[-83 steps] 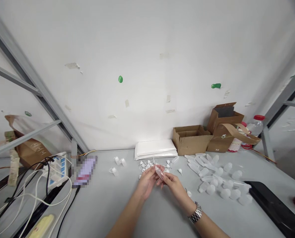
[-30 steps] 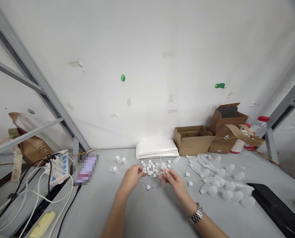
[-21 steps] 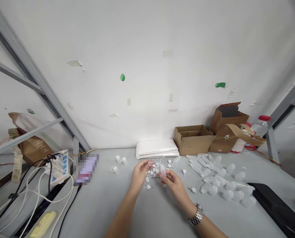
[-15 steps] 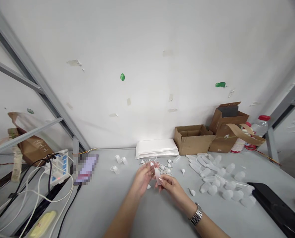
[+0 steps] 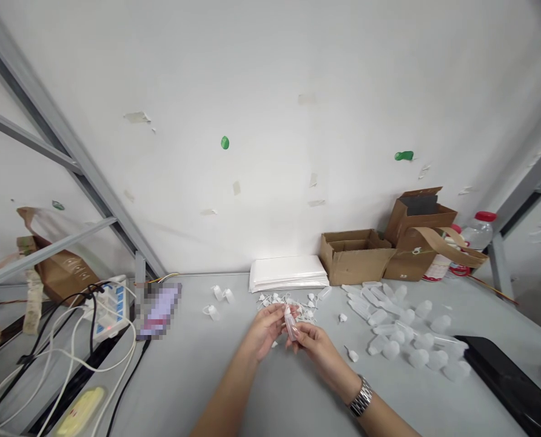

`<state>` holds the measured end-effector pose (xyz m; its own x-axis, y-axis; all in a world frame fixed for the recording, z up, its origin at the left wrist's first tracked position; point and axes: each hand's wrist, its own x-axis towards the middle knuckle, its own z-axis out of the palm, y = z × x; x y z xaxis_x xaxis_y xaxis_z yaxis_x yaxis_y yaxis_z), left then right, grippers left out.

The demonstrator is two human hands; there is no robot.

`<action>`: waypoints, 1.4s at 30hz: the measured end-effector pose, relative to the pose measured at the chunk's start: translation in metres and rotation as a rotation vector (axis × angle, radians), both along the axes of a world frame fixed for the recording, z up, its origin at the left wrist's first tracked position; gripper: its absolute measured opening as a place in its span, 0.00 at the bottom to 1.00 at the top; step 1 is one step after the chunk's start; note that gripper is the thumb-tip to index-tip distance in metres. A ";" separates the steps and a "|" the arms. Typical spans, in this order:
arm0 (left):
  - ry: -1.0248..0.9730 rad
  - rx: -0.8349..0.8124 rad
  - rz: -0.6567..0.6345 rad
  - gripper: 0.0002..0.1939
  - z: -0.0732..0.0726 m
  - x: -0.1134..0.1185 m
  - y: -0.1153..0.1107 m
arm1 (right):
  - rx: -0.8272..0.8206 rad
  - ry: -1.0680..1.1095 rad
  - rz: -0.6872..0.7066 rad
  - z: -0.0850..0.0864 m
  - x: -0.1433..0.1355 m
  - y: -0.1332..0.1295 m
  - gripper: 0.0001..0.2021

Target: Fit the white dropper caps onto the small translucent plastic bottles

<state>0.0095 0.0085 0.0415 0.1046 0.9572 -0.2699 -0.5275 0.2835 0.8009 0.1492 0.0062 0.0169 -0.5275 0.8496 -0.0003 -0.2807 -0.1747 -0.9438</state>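
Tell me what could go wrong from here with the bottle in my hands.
The cap at the end of the bottle, by your left hand, could sit crooked or slip. That hand might scatter the caps heaped just beyond it. Your watch could knock the loose cap near it.

Grey worktop (image 5: 174, 376) — white caps (image 5: 307, 313) in loose heap, translucent bottles (image 5: 407, 317) to their right — cardboard box (image 5: 358, 266), white stack (image 5: 288, 273) behind.

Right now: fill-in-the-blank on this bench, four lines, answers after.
The right hand grips the bottle, whose white top is at the ____ hand.
The watch is on the ____ wrist.
The jar lid is coloured ____.
The box beside the white stack has its top ____, not shut.

left; right; red; open
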 end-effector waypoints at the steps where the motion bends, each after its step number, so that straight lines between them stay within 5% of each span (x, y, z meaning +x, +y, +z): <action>1: -0.004 -0.008 -0.002 0.09 -0.001 -0.001 0.000 | 0.013 -0.028 -0.028 0.000 -0.001 0.000 0.15; 8: 0.003 0.088 -0.092 0.13 -0.006 -0.007 0.002 | 0.052 -0.098 -0.110 0.004 -0.001 0.001 0.14; 18: 0.053 0.083 0.002 0.14 -0.005 -0.001 0.000 | 0.088 -0.147 -0.202 -0.001 -0.001 0.000 0.13; 29: 0.136 0.158 -0.030 0.15 0.001 -0.005 0.000 | -0.162 0.148 0.092 0.005 0.002 0.000 0.16; 38: 0.257 0.146 0.031 0.15 -0.001 -0.002 0.000 | 0.095 -0.222 -0.251 -0.003 -0.001 0.000 0.17; 42: 0.285 0.163 -0.007 0.16 -0.003 -0.006 0.001 | 0.099 -0.242 -0.214 -0.001 0.002 0.003 0.17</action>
